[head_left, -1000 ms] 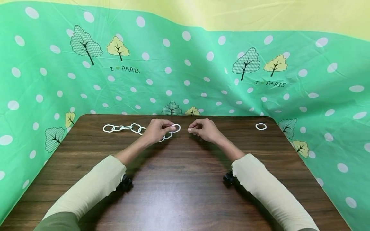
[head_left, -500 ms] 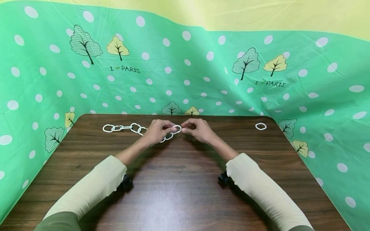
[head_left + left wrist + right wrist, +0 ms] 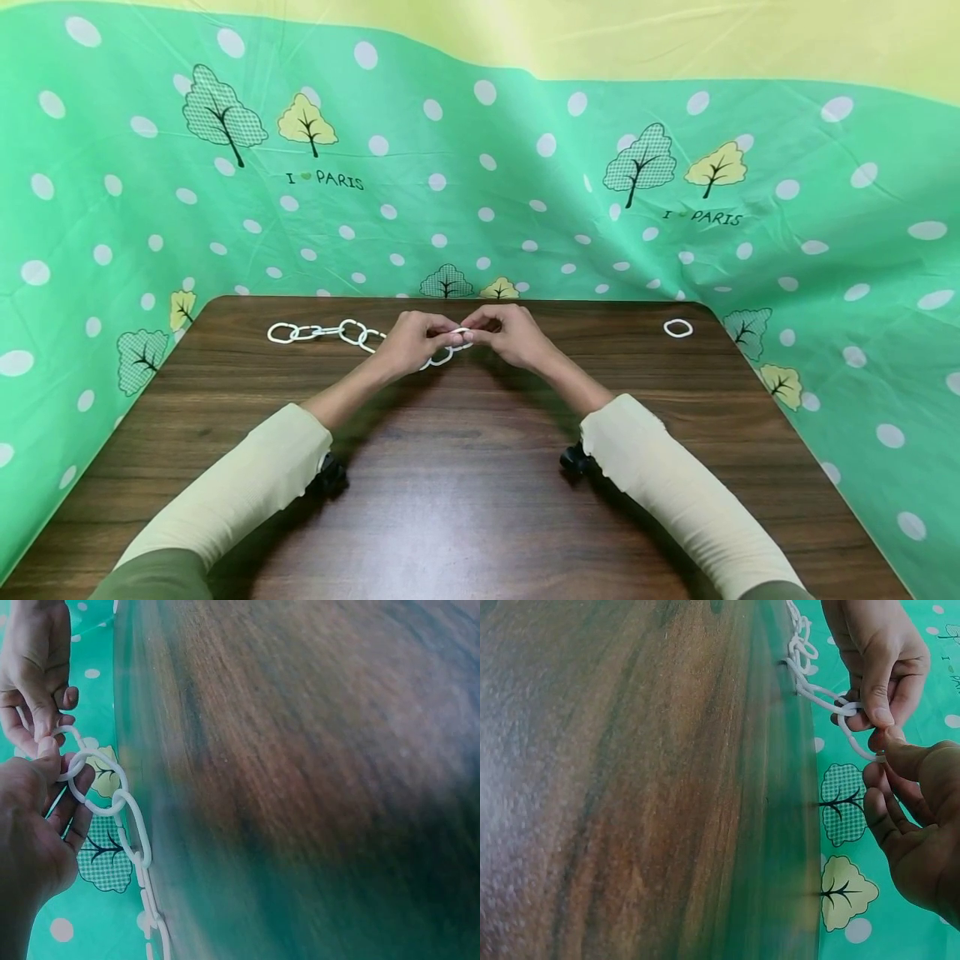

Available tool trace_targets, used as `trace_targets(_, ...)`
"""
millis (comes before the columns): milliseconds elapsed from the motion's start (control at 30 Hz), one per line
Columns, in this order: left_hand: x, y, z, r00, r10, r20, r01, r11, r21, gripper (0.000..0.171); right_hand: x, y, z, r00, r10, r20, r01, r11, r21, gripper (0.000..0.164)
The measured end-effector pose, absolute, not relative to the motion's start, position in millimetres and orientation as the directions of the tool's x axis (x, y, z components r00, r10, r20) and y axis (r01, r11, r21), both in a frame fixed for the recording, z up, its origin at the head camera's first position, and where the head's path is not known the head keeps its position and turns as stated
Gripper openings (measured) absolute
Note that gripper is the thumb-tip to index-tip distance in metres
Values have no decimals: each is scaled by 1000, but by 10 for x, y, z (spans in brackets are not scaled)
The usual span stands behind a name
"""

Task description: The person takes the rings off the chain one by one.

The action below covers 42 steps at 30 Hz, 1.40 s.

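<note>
A white plastic chain [image 3: 351, 332] lies along the back left of the table and rises to my hands. Its end link [image 3: 848, 736] is pinched on one side by the thumb and forefinger of my left hand [image 3: 408, 343]. My right hand [image 3: 517, 335] pinches the other side of that same link, the two thumb tips almost meeting. In the left wrist view the neighbouring link [image 3: 105, 780] passes through the held one and hangs below the fingers. Part of the end link is hidden behind the fingertips.
One loose white link [image 3: 678, 328] lies at the back right of the dark wooden table [image 3: 480, 467]. Behind the table's far edge hangs a green cloth [image 3: 480, 208] with white dots and printed trees.
My right hand has moved left from beside the chain and now pinches the end link. The link has turned edge-on between both hands. My left hand has hardly moved.
</note>
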<state>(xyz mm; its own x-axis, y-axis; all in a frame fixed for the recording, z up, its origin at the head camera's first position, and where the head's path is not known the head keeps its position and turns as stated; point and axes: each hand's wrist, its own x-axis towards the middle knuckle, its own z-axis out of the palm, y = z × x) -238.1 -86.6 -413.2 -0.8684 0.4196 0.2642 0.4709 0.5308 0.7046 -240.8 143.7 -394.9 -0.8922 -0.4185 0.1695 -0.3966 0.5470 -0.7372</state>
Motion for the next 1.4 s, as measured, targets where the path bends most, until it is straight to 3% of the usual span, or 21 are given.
trace_targets(500, -2385, -914, -4123, -868, 441, 228, 453, 516, 727, 15, -2397, 1409, -3972, -892, -412, 186, -414, 579, -702, 10)
trace_targets(933, -2378, -1020, -4135, -880, 435, 190, 420, 527, 739, 30, -2396, 1427, -3997, -915, -370, 164, -363, 569, -738, 9)
trace_targets(1167, -2366, -1049, -4170, -884, 417, 212, 433, 555, 710, 21, -2395, 1460, -4045, -912, -372, 171, -365, 547, -753, 7)
trace_targets(1400, -2376, -1048, -4179, -879, 403, 254, 460, 580, 673, 17, -2395, 1487, -4053, -901, -396, 176, -388, 557, -734, 22)
